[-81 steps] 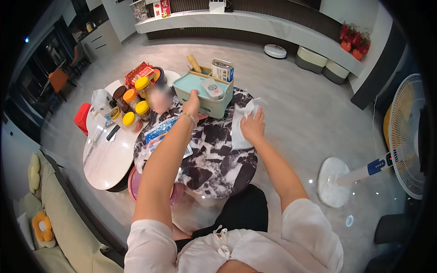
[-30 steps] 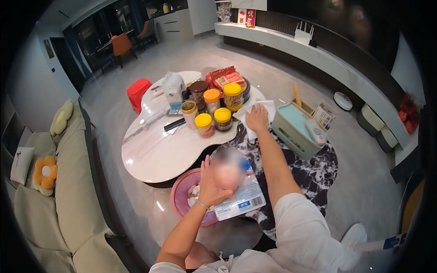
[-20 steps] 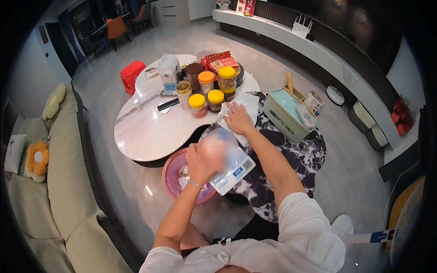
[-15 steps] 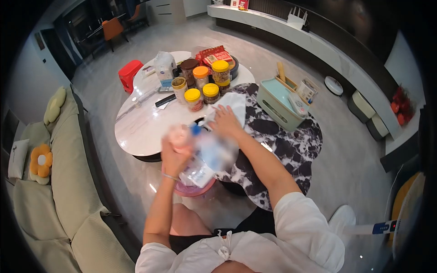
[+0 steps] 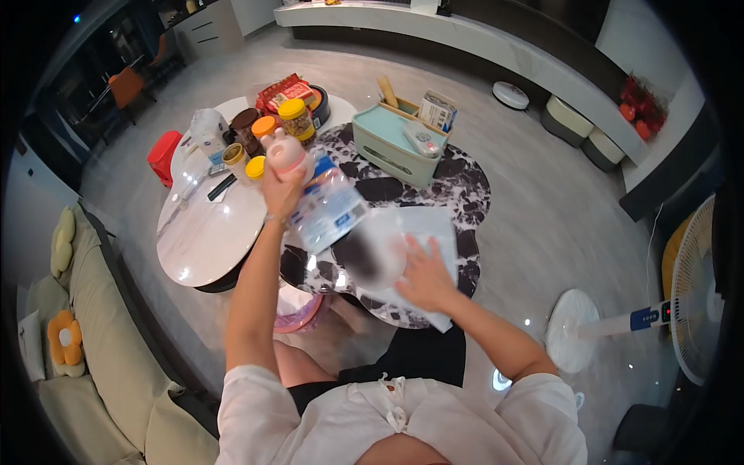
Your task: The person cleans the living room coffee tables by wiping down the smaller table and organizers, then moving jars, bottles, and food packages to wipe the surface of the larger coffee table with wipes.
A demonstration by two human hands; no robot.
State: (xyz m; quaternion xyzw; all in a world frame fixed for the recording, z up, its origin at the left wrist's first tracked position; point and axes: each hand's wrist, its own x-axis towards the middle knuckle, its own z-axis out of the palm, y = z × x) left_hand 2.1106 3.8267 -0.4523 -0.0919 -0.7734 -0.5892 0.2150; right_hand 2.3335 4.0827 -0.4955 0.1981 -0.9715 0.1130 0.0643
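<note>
My left hand (image 5: 282, 194) is wrapped round a pink object with ear-like tips (image 5: 285, 153) and also holds a blue and white plastic packet (image 5: 329, 209), both over the left part of the dark marble table (image 5: 380, 189). With fingers spread, my right hand (image 5: 426, 275) lies on a white cloth (image 5: 434, 225) near the table's front right edge. Part of the cloth is blurred. Behind my hands, a light green storage box (image 5: 397, 147) stands on the same table, with a remote (image 5: 421, 138) on its lid.
Several jars, one with a yellow lid (image 5: 294, 110), stand on the white table (image 5: 201, 248) at the left. A pink bin (image 5: 298, 311) is below the dark table's edge. A fan (image 5: 694, 291) stands at the right, a sofa (image 5: 116, 372) at the left.
My right hand and the cloth have moved from beside the jars to the table's front right. My left hand has lifted the pink object and packet away from above the bin.
</note>
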